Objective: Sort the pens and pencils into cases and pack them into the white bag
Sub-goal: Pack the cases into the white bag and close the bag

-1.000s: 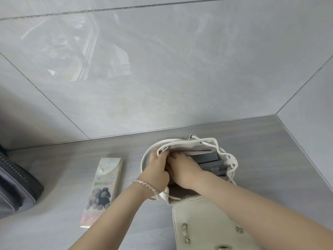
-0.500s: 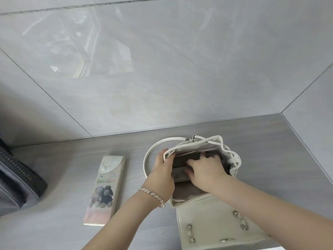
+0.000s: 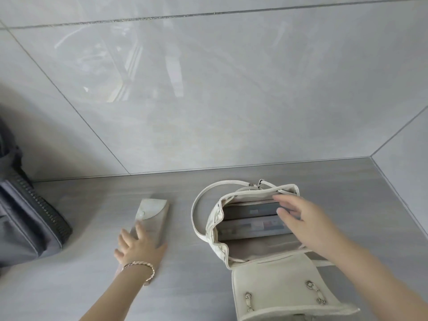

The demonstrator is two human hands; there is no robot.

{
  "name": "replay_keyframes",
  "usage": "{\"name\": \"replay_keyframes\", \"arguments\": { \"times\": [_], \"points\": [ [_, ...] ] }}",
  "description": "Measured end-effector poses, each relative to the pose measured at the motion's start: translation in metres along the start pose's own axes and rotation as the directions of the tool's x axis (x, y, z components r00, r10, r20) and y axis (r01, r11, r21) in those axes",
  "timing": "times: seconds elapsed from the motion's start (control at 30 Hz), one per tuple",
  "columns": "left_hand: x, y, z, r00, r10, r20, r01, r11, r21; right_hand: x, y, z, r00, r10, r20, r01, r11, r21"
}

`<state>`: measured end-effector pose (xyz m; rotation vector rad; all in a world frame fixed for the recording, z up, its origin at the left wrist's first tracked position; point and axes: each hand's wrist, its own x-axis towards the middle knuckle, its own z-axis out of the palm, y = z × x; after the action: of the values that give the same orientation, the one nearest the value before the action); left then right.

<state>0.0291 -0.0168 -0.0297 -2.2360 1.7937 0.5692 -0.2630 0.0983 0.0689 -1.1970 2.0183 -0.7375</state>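
My left hand [image 3: 136, 247] lies flat on the pale pencil case [image 3: 152, 212] on the counter [image 3: 92, 200], fingers spread and straight across its near half, not curled round it. Half a second ago that hand held the near rim of the white bag [image 3: 273, 288]; it has let go and crossed over to the case, which has not left its place just left of the bag's strap. My right hand [image 3: 303, 223], which was pressing down inside the bag, has lifted and hovers over the right end of the mouth, fingers loose, holding nothing. With both hands clear, two grey cases [image 3: 250, 210] show side by side inside the bag, flap folded toward me. A dark grey bag [image 3: 27, 228] sits far left.
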Motion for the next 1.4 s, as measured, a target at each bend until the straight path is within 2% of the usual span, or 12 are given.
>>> {"name": "replay_keyframes", "arguments": {
  "times": [0.17, 0.23, 0.3, 0.37, 0.43, 0.53, 0.6, 0.73, 0.83, 1.13, 1.27, 1.4],
  "points": [
    [-0.001, -0.008, -0.004, 1.000, 0.014, -0.027, -0.018, 0.985, -0.173, -0.001, 0.000, 0.000, 1.000, -0.017, 0.015, 0.017, 1.000, 0.002],
    [-0.010, 0.005, -0.024, 0.993, 0.104, -0.051, -0.115, 0.938, -0.327, -0.002, 0.000, -0.002, 0.995, -0.059, -0.080, 0.062, 0.997, 0.041],
    [-0.024, 0.020, -0.050, 0.948, 0.281, -0.147, -0.317, 0.863, -0.394, -0.001, 0.004, -0.006, 0.960, -0.107, -0.259, 0.102, 0.994, -0.035],
    [-0.042, 0.035, -0.078, 0.811, 0.500, -0.304, -0.583, 0.738, -0.341, 0.000, 0.007, -0.012, 0.920, -0.139, -0.366, 0.086, 0.984, -0.157],
    [-0.065, 0.051, -0.099, 0.603, 0.711, -0.361, -0.794, 0.577, -0.190, 0.003, 0.014, -0.017, 0.927, -0.046, -0.371, -0.012, 0.988, -0.152],
    [-0.092, 0.071, -0.113, 0.328, 0.908, -0.261, -0.906, 0.381, 0.185, 0.008, 0.028, -0.020, 0.950, 0.106, -0.294, -0.102, 0.994, 0.030],
    [-0.098, 0.085, -0.106, 0.264, 0.955, -0.131, -0.900, 0.293, 0.323, 0.008, 0.034, -0.024, 0.957, 0.125, -0.261, -0.104, 0.990, 0.093],
    [-0.105, 0.125, -0.087, 0.291, 0.952, 0.095, -0.842, 0.208, 0.498, 0.009, 0.034, -0.023, 0.962, 0.063, -0.267, -0.061, 0.998, 0.015],
    [-0.104, 0.143, -0.078, 0.365, 0.916, 0.166, -0.833, 0.241, 0.499, 0.010, 0.036, -0.021, 0.951, 0.041, -0.307, -0.053, 0.998, -0.032],
    [-0.102, 0.138, -0.077, 0.408, 0.908, 0.095, -0.858, 0.346, 0.379, 0.008, 0.039, -0.024, 0.944, 0.026, -0.330, -0.029, 1.000, -0.005],
    [-0.104, 0.148, -0.076, 0.401, 0.909, 0.113, -0.862, 0.333, 0.383, 0.009, 0.039, -0.023, 0.940, -0.002, -0.341, -0.006, 1.000, -0.023],
    [-0.110, 0.160, -0.065, 0.431, 0.894, 0.120, -0.856, 0.363, 0.367, 0.015, 0.043, -0.027, 0.934, 0.074, -0.349, -0.034, 0.992, 0.120]
  ]
}}
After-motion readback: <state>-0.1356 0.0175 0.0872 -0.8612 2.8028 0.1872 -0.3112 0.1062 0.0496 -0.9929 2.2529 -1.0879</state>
